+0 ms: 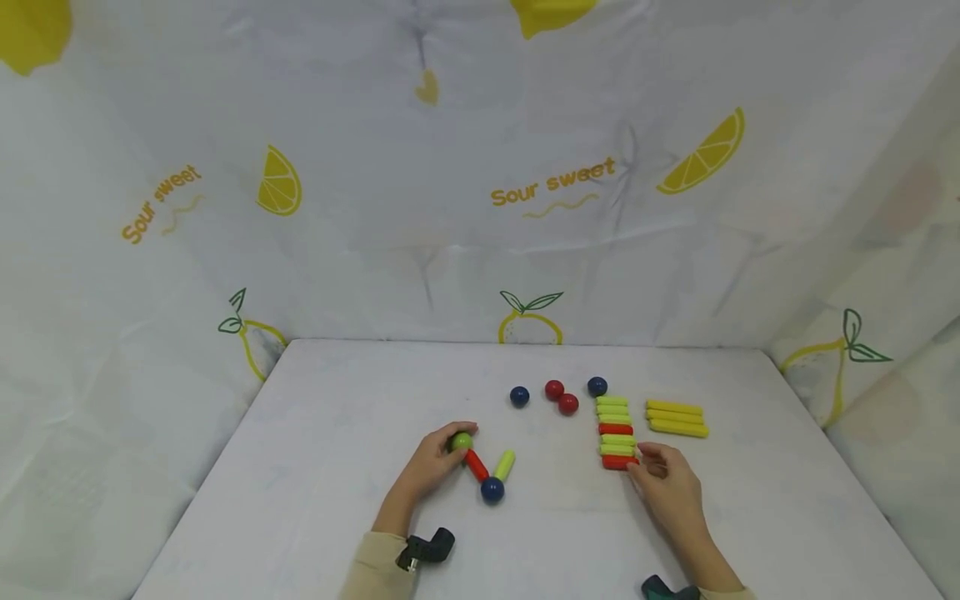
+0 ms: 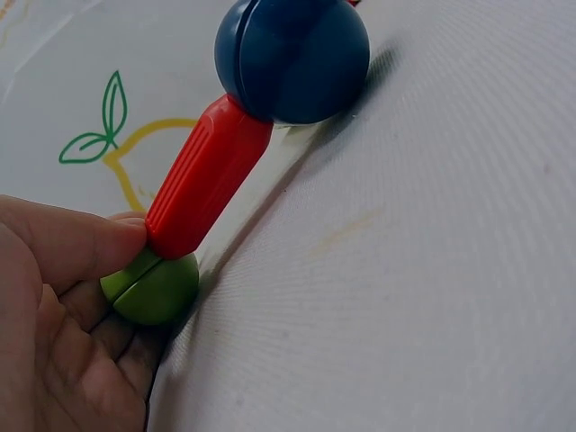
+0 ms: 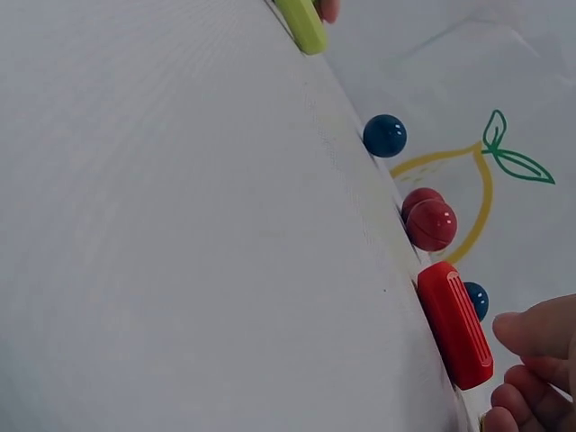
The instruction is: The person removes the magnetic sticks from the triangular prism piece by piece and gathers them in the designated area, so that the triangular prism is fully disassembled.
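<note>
My left hand (image 1: 431, 462) pinches a green ball (image 2: 157, 292) between thumb and fingers. A red rod (image 2: 209, 175) runs from that ball to a blue ball (image 1: 492, 489), and a lime-green rod (image 1: 506, 464) stands off the blue ball's other side, making a V. My right hand (image 1: 671, 487) is by the near end of a row of short rods, next to a red rod (image 3: 454, 326). In the right wrist view its thumb is a little apart from that rod and its fingers are loosely bent, with nothing seen between them.
Lime-green rods (image 1: 615, 419) and another red rod (image 1: 616, 429) make up the row. Longer yellow rods (image 1: 677, 418) lie right of it. Behind are a blue ball (image 1: 519, 397), two red balls (image 1: 568, 404) and another blue ball (image 1: 597, 386). A lemon-print sheet (image 1: 450, 275) hangs behind the white table (image 1: 300, 467).
</note>
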Action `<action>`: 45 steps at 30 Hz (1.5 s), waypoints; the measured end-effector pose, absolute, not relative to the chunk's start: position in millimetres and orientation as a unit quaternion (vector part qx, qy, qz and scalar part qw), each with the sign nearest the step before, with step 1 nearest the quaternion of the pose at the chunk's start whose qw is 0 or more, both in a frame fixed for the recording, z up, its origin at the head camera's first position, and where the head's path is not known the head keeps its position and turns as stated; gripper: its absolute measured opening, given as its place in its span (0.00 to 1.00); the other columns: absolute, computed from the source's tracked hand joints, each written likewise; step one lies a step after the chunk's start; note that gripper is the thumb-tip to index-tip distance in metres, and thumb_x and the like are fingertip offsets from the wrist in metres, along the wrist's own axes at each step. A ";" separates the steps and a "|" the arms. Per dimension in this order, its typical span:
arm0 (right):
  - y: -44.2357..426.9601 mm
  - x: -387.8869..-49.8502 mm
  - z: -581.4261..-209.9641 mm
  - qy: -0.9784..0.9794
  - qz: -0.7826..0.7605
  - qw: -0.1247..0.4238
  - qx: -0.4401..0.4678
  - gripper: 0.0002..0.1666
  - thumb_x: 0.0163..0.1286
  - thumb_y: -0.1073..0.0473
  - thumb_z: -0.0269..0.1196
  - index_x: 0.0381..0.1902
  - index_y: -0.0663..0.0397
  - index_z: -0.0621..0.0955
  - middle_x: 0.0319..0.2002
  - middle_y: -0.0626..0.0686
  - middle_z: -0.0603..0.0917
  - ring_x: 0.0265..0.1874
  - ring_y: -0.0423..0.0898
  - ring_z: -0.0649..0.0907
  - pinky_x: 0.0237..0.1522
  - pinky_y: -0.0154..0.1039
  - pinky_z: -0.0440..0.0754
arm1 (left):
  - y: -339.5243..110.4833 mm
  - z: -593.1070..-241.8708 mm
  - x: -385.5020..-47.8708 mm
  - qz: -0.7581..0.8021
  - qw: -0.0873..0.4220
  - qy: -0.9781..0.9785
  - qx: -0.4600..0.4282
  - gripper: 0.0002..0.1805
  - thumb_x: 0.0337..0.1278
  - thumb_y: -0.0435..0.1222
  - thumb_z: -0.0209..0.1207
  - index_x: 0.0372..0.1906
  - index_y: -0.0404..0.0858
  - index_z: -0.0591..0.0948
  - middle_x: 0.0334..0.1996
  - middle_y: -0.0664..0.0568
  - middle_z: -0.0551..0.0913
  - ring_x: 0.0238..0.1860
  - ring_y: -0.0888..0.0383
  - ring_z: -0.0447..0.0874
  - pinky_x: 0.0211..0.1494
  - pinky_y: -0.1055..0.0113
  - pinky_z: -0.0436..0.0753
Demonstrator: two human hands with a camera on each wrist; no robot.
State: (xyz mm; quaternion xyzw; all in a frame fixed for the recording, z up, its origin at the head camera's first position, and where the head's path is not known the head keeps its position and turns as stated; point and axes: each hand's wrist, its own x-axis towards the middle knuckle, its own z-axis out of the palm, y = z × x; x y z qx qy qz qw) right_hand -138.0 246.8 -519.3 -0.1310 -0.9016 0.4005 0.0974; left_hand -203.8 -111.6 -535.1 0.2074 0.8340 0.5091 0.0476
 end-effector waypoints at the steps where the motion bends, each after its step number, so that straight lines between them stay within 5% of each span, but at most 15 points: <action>1: 246.5 -137.6 -519.4 -0.900 0.403 0.101 -0.132 0.24 0.64 0.58 0.63 0.56 0.61 0.74 0.52 0.60 0.78 0.50 0.55 0.79 0.52 0.50 0.78 | -111.7 -535.2 -203.6 0.510 0.048 0.833 0.208 0.20 0.62 0.31 0.55 0.59 0.40 0.75 0.57 0.51 0.79 0.65 0.51 0.70 0.69 0.52 0.65; 6: 245.1 -136.9 -517.1 -0.891 0.425 0.119 -0.108 0.25 0.65 0.57 0.64 0.58 0.58 0.73 0.55 0.56 0.78 0.55 0.49 0.77 0.50 0.17 0.72 | -111.3 -536.2 -203.6 0.509 0.051 0.834 0.207 0.20 0.62 0.32 0.55 0.59 0.42 0.75 0.58 0.53 0.79 0.65 0.53 0.70 0.69 0.53 0.65; 8: 243.2 -137.4 -513.7 -0.889 0.436 0.111 -0.085 0.26 0.65 0.55 0.64 0.58 0.57 0.73 0.56 0.55 0.79 0.55 0.49 0.77 0.48 0.12 0.68 | -111.3 -536.5 -204.0 0.508 0.051 0.834 0.208 0.20 0.62 0.32 0.55 0.59 0.42 0.75 0.58 0.53 0.78 0.65 0.53 0.69 0.69 0.52 0.65; 14: 224.9 -141.5 -502.7 -0.874 0.485 0.042 -0.014 0.25 0.64 0.57 0.64 0.58 0.58 0.74 0.56 0.57 0.79 0.57 0.54 0.78 0.55 0.37 0.77 | -112.5 -536.4 -205.9 0.510 0.048 0.833 0.210 0.19 0.62 0.32 0.55 0.59 0.43 0.75 0.57 0.53 0.79 0.65 0.52 0.70 0.69 0.51 0.65; 31: 155.1 -178.8 -517.0 -0.811 0.555 -0.107 0.149 0.24 0.64 0.58 0.64 0.58 0.54 0.75 0.57 0.55 0.79 0.58 0.52 0.78 0.57 0.38 0.76 | -112.6 -535.6 -205.7 0.516 0.057 0.829 0.210 0.19 0.63 0.33 0.55 0.59 0.41 0.76 0.58 0.52 0.78 0.65 0.53 0.69 0.69 0.53 0.65; 45: 131.9 -191.2 -507.1 -0.824 0.495 -0.154 0.229 0.21 0.64 0.63 0.62 0.56 0.55 0.77 0.55 0.53 0.80 0.57 0.51 0.76 0.61 0.47 0.73 | -113.1 -537.6 -205.6 0.521 0.054 0.827 0.205 0.19 0.62 0.33 0.55 0.58 0.42 0.76 0.58 0.53 0.79 0.65 0.53 0.69 0.70 0.52 0.64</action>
